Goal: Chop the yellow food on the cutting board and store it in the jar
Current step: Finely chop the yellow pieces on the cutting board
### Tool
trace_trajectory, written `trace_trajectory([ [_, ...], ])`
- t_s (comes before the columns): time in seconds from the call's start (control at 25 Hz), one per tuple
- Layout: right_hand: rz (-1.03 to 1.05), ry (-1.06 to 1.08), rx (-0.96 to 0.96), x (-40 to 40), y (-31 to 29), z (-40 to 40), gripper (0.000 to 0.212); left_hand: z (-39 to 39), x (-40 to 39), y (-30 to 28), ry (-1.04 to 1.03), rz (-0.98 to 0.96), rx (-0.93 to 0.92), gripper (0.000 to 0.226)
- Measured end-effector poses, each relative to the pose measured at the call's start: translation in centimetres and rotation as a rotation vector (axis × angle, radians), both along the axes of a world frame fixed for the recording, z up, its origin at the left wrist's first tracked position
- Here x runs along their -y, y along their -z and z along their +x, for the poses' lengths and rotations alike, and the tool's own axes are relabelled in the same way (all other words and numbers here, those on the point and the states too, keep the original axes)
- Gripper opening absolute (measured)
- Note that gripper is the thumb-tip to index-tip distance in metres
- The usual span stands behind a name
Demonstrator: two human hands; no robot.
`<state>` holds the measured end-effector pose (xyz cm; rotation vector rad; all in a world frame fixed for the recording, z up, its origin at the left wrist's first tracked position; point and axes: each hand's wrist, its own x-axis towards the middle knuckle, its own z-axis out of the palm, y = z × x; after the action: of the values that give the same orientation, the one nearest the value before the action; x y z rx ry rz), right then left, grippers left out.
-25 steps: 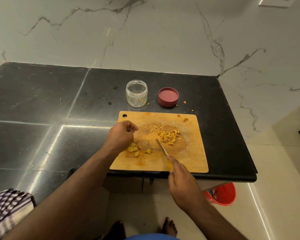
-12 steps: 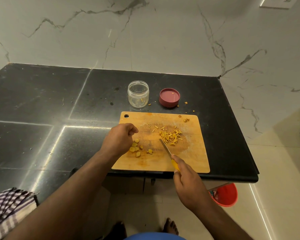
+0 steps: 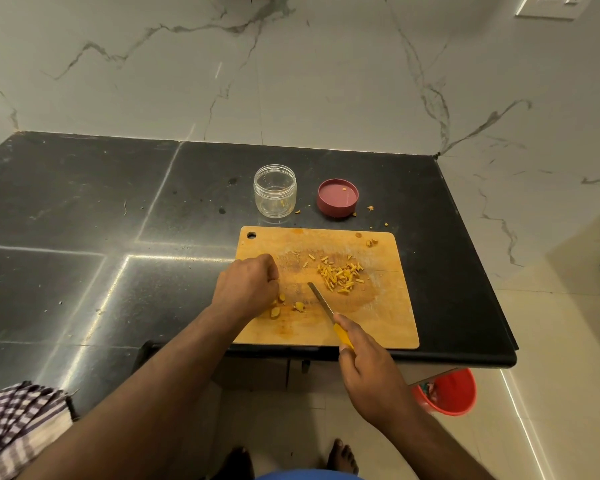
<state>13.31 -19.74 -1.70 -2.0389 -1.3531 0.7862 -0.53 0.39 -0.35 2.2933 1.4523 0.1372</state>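
Observation:
A wooden cutting board (image 3: pixel 388 317) lies at the counter's front edge. A heap of chopped yellow strips (image 3: pixel 340 277) sits on its middle right. Several yellow slices (image 3: pixel 284 306) lie at the left. My left hand (image 3: pixel 246 289) is curled over those slices; what its fingertips hold is hidden. My right hand (image 3: pixel 368 368) grips the yellow handle of a knife (image 3: pixel 321 301), whose blade points up-left between the slices and the heap. Behind the board stands an open clear jar (image 3: pixel 275 190) with a few yellow bits inside.
The jar's red lid (image 3: pixel 337 197) lies upturned right of the jar, with yellow crumbs on the black counter (image 3: pixel 84 202) around it. A checked cloth (image 3: pixel 14 427) hangs at the lower left. A red bucket (image 3: pixel 447 396) stands on the floor under the counter's right end.
My left hand has stayed curled over the slices. The knife blade has drawn slightly left, away from the chopped heap. The camera has shifted a little.

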Motion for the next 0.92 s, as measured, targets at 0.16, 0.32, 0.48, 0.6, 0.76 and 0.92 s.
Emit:
trace_trajectory([
  [0.16, -0.002, 0.056, -0.017, 0.1, 0.0, 0.9, 0.049, 2.5, -0.1, -0.5, 0.077, -0.115, 0.111, 0.021],
  [0.32, -0.011, 0.054, -0.032, -0.1, -0.1, 0.8, 0.05, 4.0, -0.2, -0.2, 0.14, -0.141, 0.086, 0.023],
  [0.48, 0.001, 0.057, -0.026, -0.4, -0.5, 0.6, 0.049, 3.8, -0.2, 0.4, 0.055, -0.08, 0.121, 0.028],
  [0.6, 0.003, 0.053, -0.022, -0.5, -0.6, 0.6, 0.049, 3.6, 0.0, 0.7, 0.022, -0.086, 0.099, 0.025],
  [0.76, 0.004, 0.038, 0.001, -0.9, -0.8, 0.3, 0.05, 3.8, 0.6, 1.1, 0.046, -0.074, 0.055, 0.026],
  [0.92, 0.003, 0.017, 0.047, -1.4, -1.1, -0.2, 0.051, 3.9, 1.0, 1.2, 0.019, -0.034, 0.07, 0.02],
])
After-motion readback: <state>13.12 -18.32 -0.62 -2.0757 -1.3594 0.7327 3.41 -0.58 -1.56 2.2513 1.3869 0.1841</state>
